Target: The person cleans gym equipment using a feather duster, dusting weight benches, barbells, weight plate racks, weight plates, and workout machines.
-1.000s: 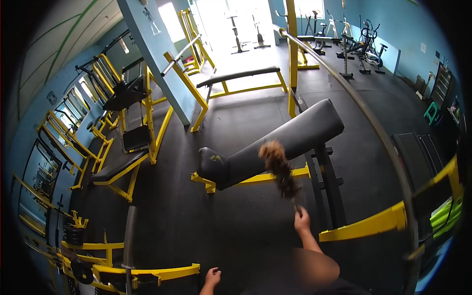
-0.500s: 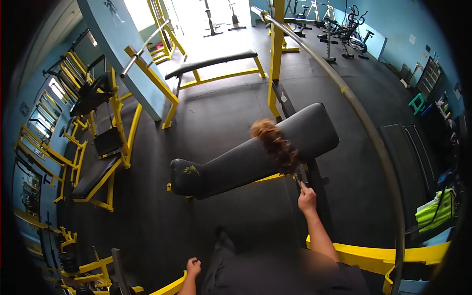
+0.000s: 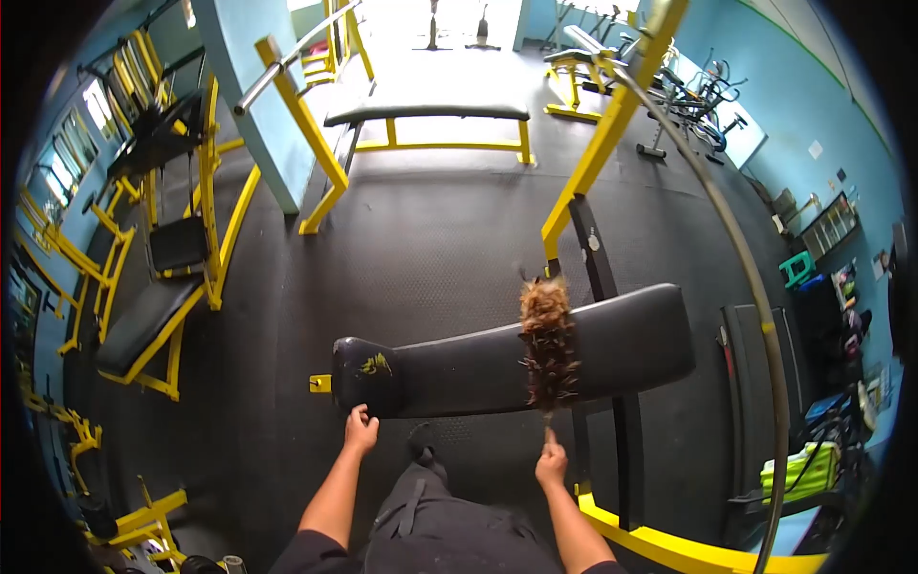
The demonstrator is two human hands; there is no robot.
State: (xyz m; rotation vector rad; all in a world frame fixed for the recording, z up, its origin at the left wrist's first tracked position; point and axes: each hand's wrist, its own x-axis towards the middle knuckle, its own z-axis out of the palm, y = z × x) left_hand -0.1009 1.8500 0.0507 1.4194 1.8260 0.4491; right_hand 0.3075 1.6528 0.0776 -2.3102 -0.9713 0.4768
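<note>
My right hand (image 3: 551,463) is closed around the thin handle of a brown feather duster (image 3: 550,349). The duster's fluffy head lies across the black padded bench (image 3: 459,368), pointing away from me. Near the bench's left end, by the small headrest pad (image 3: 366,375) with a yellow mark, is my left hand (image 3: 360,430). Its fingers are loosely bent and apart, holding nothing, with the tips at the pad's near edge; whether they touch it I cannot tell.
A long metal bar (image 3: 722,201) rests on a yellow upright (image 3: 612,124) and curves down my right side. Ahead stands another flat bench (image 3: 430,113). Yellow-framed machines (image 3: 182,239) line the left. A treadmill (image 3: 760,383) and a bright green bag (image 3: 801,472) are at right.
My left hand has moved up to the bench's left end. My right hand has shifted left and nearer me, and the duster now points straighter ahead. The view has turned and shifted.
</note>
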